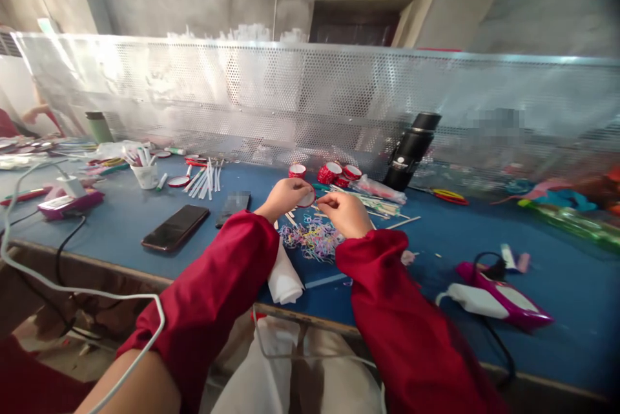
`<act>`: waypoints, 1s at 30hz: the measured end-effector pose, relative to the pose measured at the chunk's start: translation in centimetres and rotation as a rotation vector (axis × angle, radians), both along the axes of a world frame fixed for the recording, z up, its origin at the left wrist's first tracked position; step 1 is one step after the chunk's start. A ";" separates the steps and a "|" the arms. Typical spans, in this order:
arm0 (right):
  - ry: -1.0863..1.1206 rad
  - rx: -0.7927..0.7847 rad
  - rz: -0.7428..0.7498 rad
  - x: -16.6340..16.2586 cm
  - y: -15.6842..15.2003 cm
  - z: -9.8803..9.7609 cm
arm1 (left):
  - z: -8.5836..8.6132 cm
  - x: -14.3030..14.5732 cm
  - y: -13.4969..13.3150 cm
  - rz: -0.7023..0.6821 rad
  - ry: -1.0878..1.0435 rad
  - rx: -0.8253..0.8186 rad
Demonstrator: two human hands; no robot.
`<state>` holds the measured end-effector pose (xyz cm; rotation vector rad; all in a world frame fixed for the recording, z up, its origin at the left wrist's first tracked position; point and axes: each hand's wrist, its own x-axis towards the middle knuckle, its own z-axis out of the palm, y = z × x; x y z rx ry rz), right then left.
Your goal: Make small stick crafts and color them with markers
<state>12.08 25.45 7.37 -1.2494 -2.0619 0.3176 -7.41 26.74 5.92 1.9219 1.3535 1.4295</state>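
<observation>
So the left hand has its fingers closed on a small round piece with a red rim and pale middle, held up over the middle of the table near its front edge. Right hand is just beside it, thumb and fingertips pinched together; can't tell if there's anything thin between them.

Right under the two hands there's a messy tangle of thin curly strips in purple, white and yellow, sitting on the blue table. A rolled-up white sheet lies next to that, by the left forearm.

Just beyond the hands are some short red patterned rings with white insides, plus a bunch of thin pale sticks off to the right of those.

Further out left: a dark smartphone with a glossy screen and a white cup full of pens. Further out right: a tall black cylindrical flask and a purple-and-white power strip. A perforated metal screen runs along the back.
</observation>
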 end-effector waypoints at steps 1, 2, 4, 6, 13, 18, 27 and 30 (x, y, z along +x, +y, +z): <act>0.002 -0.014 0.003 0.0 -0.1 0.1 | 0.1 -0.1 -0.1 0.015 0.023 0.005; 0.005 -0.021 0.009 -0.1 -0.2 0.2 | 0.1 -0.2 -0.2 0.029 0.042 0.009; 0.012 -0.009 0.016 -0.2 -0.5 0.3 | 0.4 -0.3 -0.4 0.042 0.049 0.017; 0.021 0.027 0.003 -0.2 -0.8 0.5 | 0.6 -0.2 -0.6 0.022 0.000 0.001; 0.031 0.105 -0.195 -0.5 -1.2 0.8 | 1.1 1.3 -1.7 -0.222 -0.193 -0.196; 0.040 0.068 -0.208 -0.8 -0.8 0.5 | 0.9 1.7 -1.8 -0.284 -0.185 -0.229; 0.082 0.077 -0.165 -0.8 -0.6 -0.1 | 0.8 1.3 -1.6 -0.184 -0.180 -0.154; 0.077 0.076 -0.171 -0.8 -0.6 0.0 | 0.7 1.4 -1.7 -0.224 -0.183 -0.156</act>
